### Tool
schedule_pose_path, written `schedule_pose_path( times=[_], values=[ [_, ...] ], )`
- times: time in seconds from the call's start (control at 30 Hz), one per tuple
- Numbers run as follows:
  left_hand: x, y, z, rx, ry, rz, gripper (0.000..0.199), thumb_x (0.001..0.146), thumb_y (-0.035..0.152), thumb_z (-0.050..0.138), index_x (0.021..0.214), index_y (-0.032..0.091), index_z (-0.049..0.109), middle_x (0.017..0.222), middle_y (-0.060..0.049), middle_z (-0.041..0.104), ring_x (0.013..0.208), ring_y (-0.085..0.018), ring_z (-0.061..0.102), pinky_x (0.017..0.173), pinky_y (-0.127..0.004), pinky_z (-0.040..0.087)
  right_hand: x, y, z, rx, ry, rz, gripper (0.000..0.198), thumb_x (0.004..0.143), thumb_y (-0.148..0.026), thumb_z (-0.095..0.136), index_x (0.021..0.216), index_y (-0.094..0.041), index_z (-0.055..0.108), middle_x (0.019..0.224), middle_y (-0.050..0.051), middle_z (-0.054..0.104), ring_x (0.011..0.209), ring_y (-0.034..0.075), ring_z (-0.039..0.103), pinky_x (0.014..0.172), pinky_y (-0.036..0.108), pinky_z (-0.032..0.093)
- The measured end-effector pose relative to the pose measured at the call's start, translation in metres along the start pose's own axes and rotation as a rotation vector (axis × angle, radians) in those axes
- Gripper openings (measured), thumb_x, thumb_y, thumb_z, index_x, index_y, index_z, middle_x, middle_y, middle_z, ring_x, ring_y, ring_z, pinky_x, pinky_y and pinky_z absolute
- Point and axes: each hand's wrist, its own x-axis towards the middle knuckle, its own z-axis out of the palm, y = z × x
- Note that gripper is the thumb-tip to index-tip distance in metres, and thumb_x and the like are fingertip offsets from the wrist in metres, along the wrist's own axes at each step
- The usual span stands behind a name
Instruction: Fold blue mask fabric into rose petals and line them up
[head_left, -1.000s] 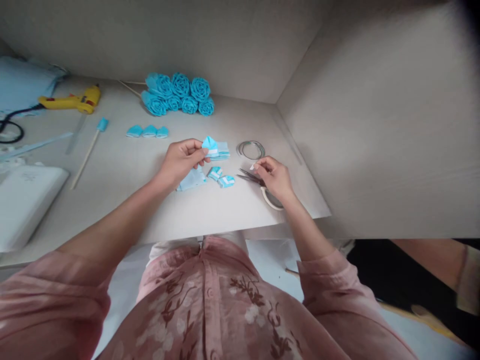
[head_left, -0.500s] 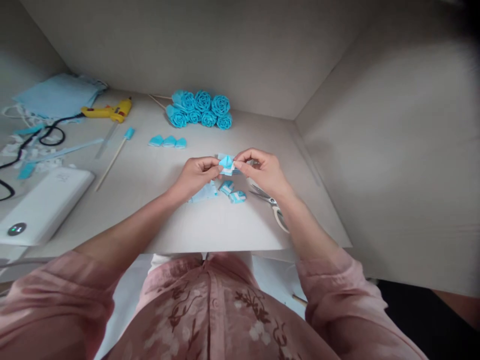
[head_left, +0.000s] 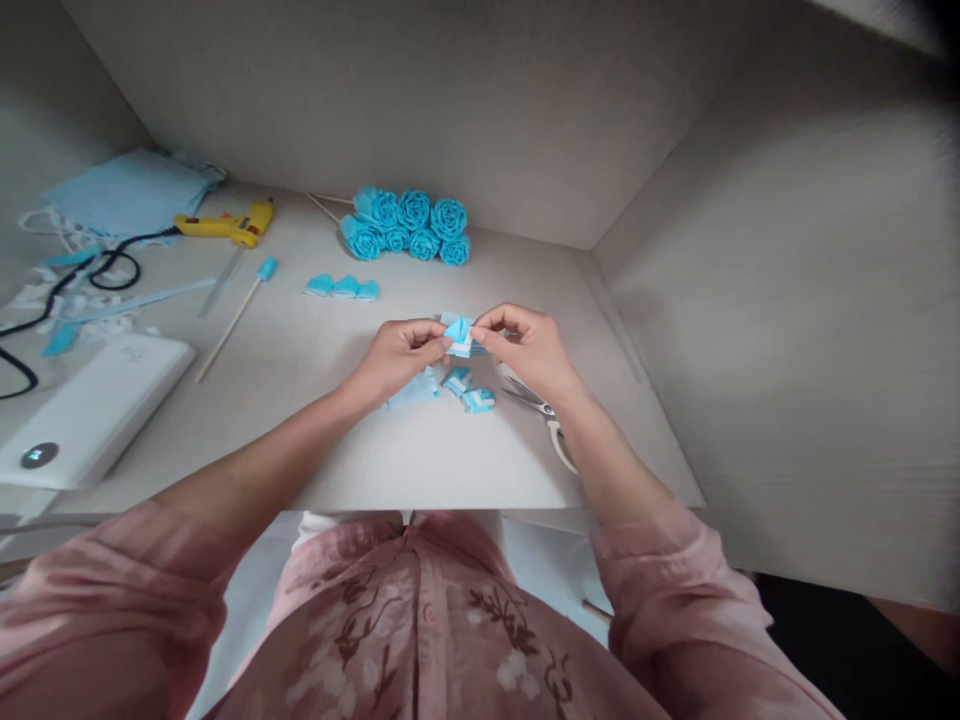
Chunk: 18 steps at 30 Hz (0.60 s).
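Observation:
Between my two hands is a small folded blue-and-white piece (head_left: 460,336), thin like mask fabric. My left hand (head_left: 405,350) pinches its left side between thumb and fingers. On its right edge my right hand (head_left: 525,342) has a pinch too. Two folded blue-and-white pieces (head_left: 478,400) lie on the table just below. Beside them, partly under my left hand, is a pale blue sheet (head_left: 417,390). Scissors (head_left: 541,405) with white handles lie half covered by my right forearm, blades partly spread.
Several blue fabric roses (head_left: 414,210) on sticks lie at the back. Folded blue petals (head_left: 345,288) form a row left of centre. Further left are a blue-tipped stick (head_left: 236,322), yellow glue gun (head_left: 251,223), blue masks (head_left: 127,190), scraps and a white power bank (head_left: 97,410).
The top flap of the folded piece sits differently between my fingers, with more of its blue face showing below. The whole view has shifted slightly; both hands keep their hold.

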Motion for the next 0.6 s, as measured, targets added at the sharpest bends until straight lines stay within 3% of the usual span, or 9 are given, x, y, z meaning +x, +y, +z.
schedule_pose_path(
  times=[0.3, 0.47, 0.6],
  values=[
    [0.0, 0.001, 0.001, -0.005, 0.006, 0.013, 0.028, 0.075, 0.045, 0.068, 0.071, 0.017, 0.065, 0.062, 0.0, 0.063, 0.054, -0.009, 0.048, 0.055, -0.022, 0.04, 0.002, 0.004, 0.004, 0.062, -0.011, 0.018, 0.017, 0.077, -0.035, 0.069, 0.078, -0.019, 0.065, 0.071, -0.001, 0.065, 0.061, 0.01, 0.053, 0.052, 0.023, 0.04],
    [-0.002, 0.0, 0.0, -0.02, -0.01, 0.022, 0.041, 0.077, 0.055, 0.068, 0.065, 0.017, 0.064, 0.061, 0.0, 0.062, 0.054, -0.009, 0.049, 0.054, -0.021, 0.04, 0.002, 0.001, 0.008, 0.099, 0.012, 0.015, 0.017, 0.077, -0.033, 0.07, 0.086, -0.019, 0.064, 0.073, -0.002, 0.066, 0.062, 0.009, 0.055, 0.053, 0.023, 0.041],
    [-0.002, -0.001, 0.0, -0.061, -0.02, 0.019, 0.04, 0.076, 0.054, 0.07, 0.066, 0.017, 0.063, 0.063, 0.0, 0.063, 0.055, -0.009, 0.05, 0.055, -0.021, 0.041, 0.003, -0.001, 0.012, 0.094, 0.028, 0.012, 0.019, 0.078, -0.033, 0.068, 0.091, -0.02, 0.065, 0.077, -0.001, 0.068, 0.065, 0.01, 0.057, 0.053, 0.022, 0.043]
  ],
)
